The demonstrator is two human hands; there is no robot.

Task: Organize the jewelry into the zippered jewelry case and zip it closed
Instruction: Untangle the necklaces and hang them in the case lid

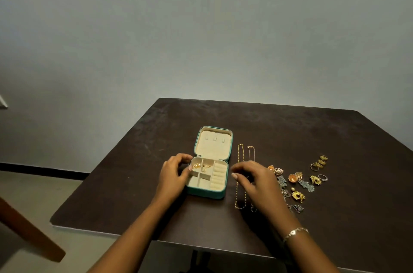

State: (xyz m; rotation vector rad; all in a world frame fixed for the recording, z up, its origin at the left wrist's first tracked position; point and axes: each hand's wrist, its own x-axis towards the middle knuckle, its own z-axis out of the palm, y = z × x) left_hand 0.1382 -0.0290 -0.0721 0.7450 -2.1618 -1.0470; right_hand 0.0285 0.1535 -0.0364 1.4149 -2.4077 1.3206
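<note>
Stood mid-sort, by the look of it: small square teal zippered jewelry case (210, 174) lay open near the middle of the dark brown surface (290, 129), cream lid propped back, cream tray divided into small compartments with ring rolls along its right side. Held some gold pieces (202, 166) in the far-left compartments already; the near ones looked empty.

Left hand (173, 174) rested against the case's left wall, thumb on the rim, steadying it; grip loosely curled on the case edge rather than clamped. Right hand (254, 180) hovered over two thin gold chains (240, 174) stretched out just right of the case, fingers parted and bent, holding nothing that could be made out.

Lay farther right: scattered earrings (295, 183) and a few rings (319, 164), all still loose.

Called next, probably, for pinching one chain up whole, coiling it into a free compartment without tangling; zipping remained well off.
</note>
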